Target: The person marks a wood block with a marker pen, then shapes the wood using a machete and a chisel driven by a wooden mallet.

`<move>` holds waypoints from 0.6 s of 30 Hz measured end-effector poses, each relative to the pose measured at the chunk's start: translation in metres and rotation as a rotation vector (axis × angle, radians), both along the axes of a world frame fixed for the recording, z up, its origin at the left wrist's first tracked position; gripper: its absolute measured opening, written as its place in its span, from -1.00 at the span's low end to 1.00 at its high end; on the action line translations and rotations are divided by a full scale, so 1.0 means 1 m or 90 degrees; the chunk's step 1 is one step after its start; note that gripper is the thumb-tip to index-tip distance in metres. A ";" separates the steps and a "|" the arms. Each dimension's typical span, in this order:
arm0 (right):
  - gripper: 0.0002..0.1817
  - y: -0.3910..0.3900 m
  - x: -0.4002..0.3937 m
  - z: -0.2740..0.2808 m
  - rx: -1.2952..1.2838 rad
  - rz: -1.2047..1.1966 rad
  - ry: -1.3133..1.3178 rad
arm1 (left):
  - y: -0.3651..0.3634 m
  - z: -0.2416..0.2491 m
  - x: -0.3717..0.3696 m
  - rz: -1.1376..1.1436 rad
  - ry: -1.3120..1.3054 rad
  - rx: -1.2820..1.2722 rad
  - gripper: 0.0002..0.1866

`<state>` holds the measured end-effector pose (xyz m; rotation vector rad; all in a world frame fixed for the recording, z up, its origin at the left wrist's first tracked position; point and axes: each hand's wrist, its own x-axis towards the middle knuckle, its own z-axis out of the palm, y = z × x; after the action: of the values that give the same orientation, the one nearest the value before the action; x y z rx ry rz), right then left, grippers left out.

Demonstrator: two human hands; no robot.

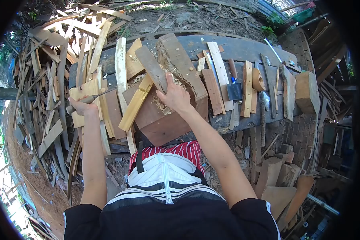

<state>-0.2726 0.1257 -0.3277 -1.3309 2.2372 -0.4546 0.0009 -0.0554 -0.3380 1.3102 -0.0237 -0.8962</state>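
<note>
Right hand (pixel 175 96) is clamped on the wood block (pixel 176 86) dead ahead, its long axis running away up-left, while left hand (pixel 83 106), off to the side, grips a chisel (pixel 90 99) pointing right toward it.

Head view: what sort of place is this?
Likely an outdoor woodcarving yard. A dark plank workbench carries cut wood slats; a heap of pale offcut strips lies on bare earth. The left hand grips a wooden-handled chisel; the right hand steadies a part-carved brown wood block.
</note>
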 end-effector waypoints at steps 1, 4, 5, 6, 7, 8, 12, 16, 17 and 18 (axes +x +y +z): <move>-0.12 0.000 0.001 -0.001 -0.008 -0.008 0.006 | 0.003 -0.009 0.003 -0.002 0.000 -0.002 -0.57; -0.12 0.000 0.002 0.006 0.013 -0.013 -0.011 | 0.010 -0.058 0.022 -0.075 0.050 0.023 -0.33; -0.12 0.000 0.002 0.006 0.013 -0.017 -0.012 | 0.013 -0.065 0.023 -0.079 0.049 0.024 -0.33; -0.11 0.000 0.002 0.004 0.008 -0.015 -0.019 | 0.017 -0.072 0.024 -0.115 0.076 0.048 -0.31; -0.11 0.001 0.002 0.004 0.003 -0.013 -0.025 | 0.022 -0.079 0.025 -0.151 0.103 0.073 -0.28; -0.11 0.001 0.002 0.004 0.005 -0.018 -0.023 | 0.025 -0.086 0.025 -0.159 0.123 0.075 -0.24; -0.14 0.003 0.000 0.006 -0.001 -0.021 -0.040 | 0.037 -0.099 0.018 -0.180 0.169 0.067 -0.21; -0.15 0.004 -0.001 0.004 -0.016 -0.026 -0.056 | 0.042 -0.096 0.013 -0.226 0.138 0.046 -0.24; -0.15 0.004 -0.001 0.005 -0.019 -0.023 -0.062 | 0.044 -0.093 0.013 -0.250 0.115 0.036 -0.27; -0.15 0.005 -0.001 0.005 -0.022 -0.025 -0.067 | 0.046 -0.092 0.011 -0.252 0.109 0.034 -0.27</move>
<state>-0.2734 0.1303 -0.3226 -1.2523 2.1811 -0.5658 0.0123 -0.0096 -0.4299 1.2964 -0.1290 -1.3518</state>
